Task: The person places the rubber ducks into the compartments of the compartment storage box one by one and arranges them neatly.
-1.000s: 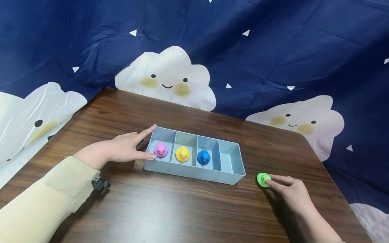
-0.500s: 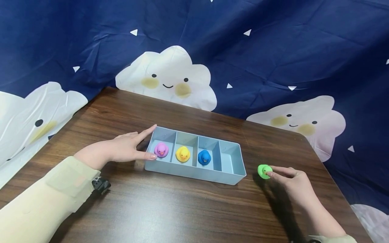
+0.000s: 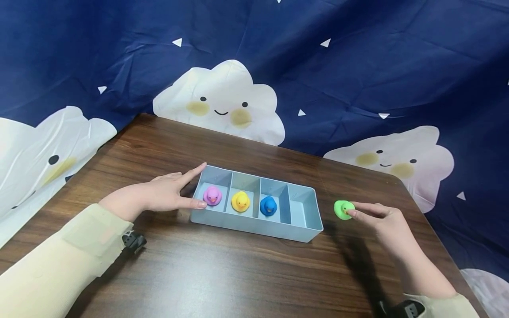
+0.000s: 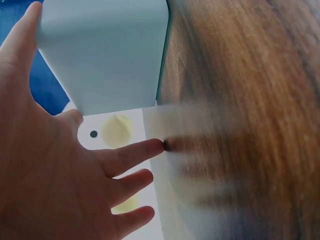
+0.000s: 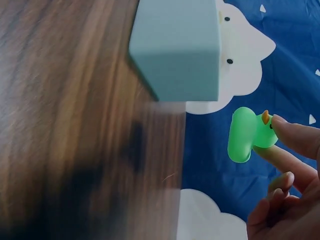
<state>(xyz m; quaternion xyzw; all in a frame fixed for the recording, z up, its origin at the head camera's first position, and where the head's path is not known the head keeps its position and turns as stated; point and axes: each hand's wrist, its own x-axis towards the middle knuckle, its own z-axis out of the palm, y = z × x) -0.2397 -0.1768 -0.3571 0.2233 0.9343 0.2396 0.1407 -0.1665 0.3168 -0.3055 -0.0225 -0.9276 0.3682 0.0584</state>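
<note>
My right hand (image 3: 391, 225) pinches a small green rubber duck (image 3: 342, 210) by the head, between thumb and forefinger. The duck is up off the table, to the right of a light blue box (image 3: 254, 225) divided into compartments. At the box's left end my left hand (image 3: 165, 194) is spread, thumb at the front rim and forefinger at the back corner; its other fingers extend past the end wall in the left wrist view. From the left, the compartments hold a pink duck (image 3: 212, 195), a yellow duck (image 3: 240, 201) and a blue duck (image 3: 268, 206). The rightmost compartment (image 3: 300, 212) is bare.
The box stands on a dark brown wooden table (image 3: 222, 274). A navy curtain (image 3: 326, 75) with smiling clouds hangs behind the table's far edge. Both wrists wear small black devices, such as the left strap (image 3: 134, 241).
My right hand has lifted the green duck off the table and moved it away from me, level with the box's right end. The left hand and the box have stayed put.
</note>
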